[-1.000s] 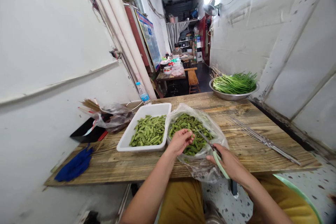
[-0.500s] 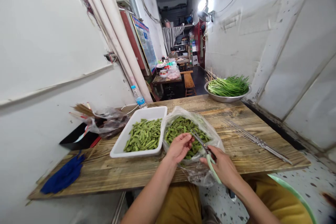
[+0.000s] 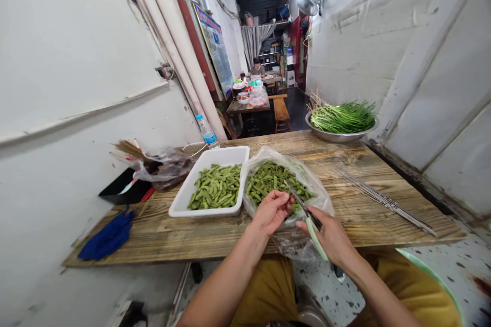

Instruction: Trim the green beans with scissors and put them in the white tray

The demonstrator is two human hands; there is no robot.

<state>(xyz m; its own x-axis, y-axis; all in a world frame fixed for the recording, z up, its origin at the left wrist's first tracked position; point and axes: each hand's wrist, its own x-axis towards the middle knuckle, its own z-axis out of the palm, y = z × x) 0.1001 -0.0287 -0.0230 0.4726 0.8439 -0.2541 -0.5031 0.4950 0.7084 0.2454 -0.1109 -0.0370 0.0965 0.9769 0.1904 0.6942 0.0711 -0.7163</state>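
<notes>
Shifted slightly up and to the right since the earlier frame, both hands are seen, with the whole view moved along with them. Above a lap in mustard trousers [image 3: 264, 291], the right hand [image 3: 332, 237] is clenched on green-handled scissors [image 3: 307, 217], with the blades angled up and left, just beside the left hand [image 3: 273, 213]. The left hand's grip is curled over pods [image 3: 274, 179] in a clear plastic bag [image 3: 320, 199]; whether a pod is held cannot be told. The bag lies near the front edge of the worktop [image 3: 184, 240], its lower part hanging toward the lap.

Part of a green basin [image 3: 427, 268] is seen below the front right corner. A blue cloth [image 3: 107, 237] lies at the front left corner. Just left of the bag, more pods [image 3: 215, 187] are held in a white tray [image 3: 226, 150]. Metal skewers [image 3: 383, 202] are laid along the right side. A black holder [image 3: 123, 186] and a bag of bamboo sticks [image 3: 164, 166] are set at the left edge, with a water bottle [image 3: 207, 133] behind them. Chives [image 3: 343, 117] are heaped in a steel bowl [image 3: 337, 136] at the back right corner. Farther down the corridor, a seated person [image 3: 258, 69] is seen at a table [image 3: 245, 107].
</notes>
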